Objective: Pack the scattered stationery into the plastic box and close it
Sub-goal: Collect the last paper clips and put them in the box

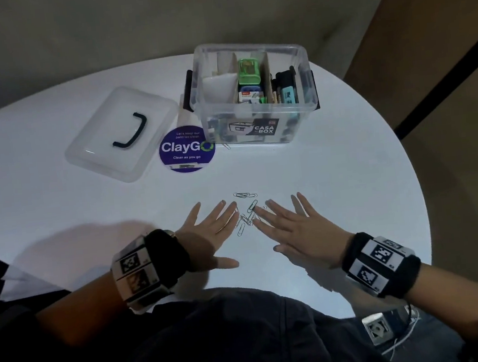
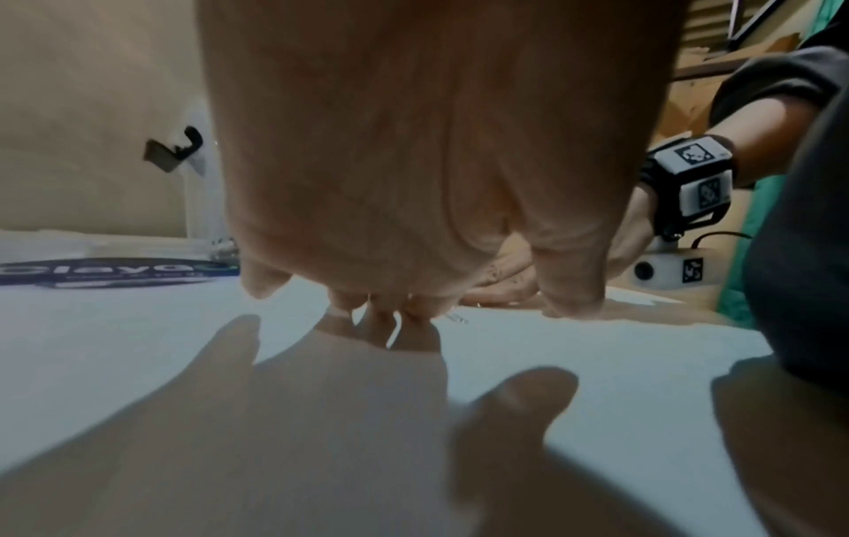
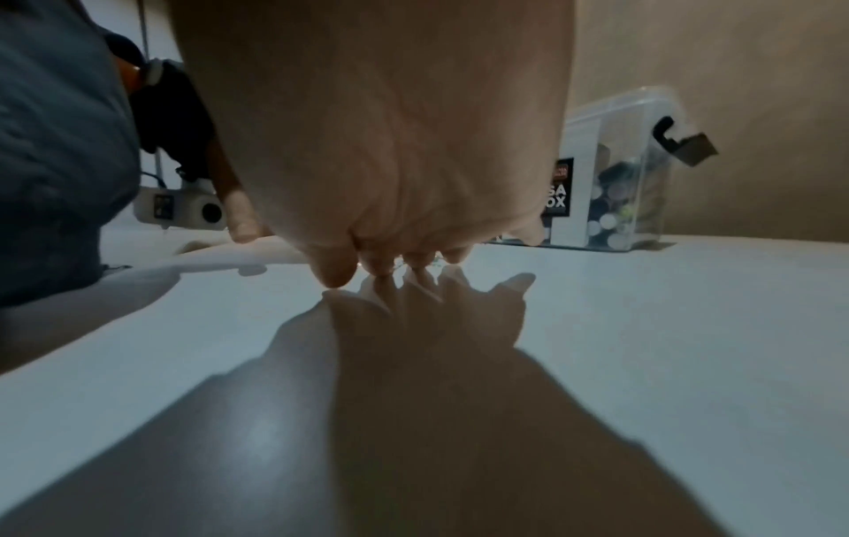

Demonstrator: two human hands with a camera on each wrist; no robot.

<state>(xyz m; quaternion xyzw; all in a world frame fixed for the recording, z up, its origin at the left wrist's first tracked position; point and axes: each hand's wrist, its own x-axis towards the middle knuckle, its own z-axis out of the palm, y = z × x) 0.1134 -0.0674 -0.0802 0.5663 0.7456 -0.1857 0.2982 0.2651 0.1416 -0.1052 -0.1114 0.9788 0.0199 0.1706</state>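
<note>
Flanking the paper clips (image 1: 245, 214) with both hands flat on the white table (image 1: 334, 170).
Left hand (image 1: 212, 236) and right hand (image 1: 293, 231): fingers straight, spread, gripping nothing. Farther back: plastic box (image 1: 255, 93) open, stationery inside; lid (image 1: 122, 132) lies left of it, ClayGo sticker (image 1: 187, 149) between.

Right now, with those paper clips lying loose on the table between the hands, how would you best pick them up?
The paper clips lie flat and thin on the white table, so pinching each one is slow. Better, probably: sweep them into one heap from both sides with the left hand and right hand, both flat beside them, then scoop from the heap's edges.
</note>
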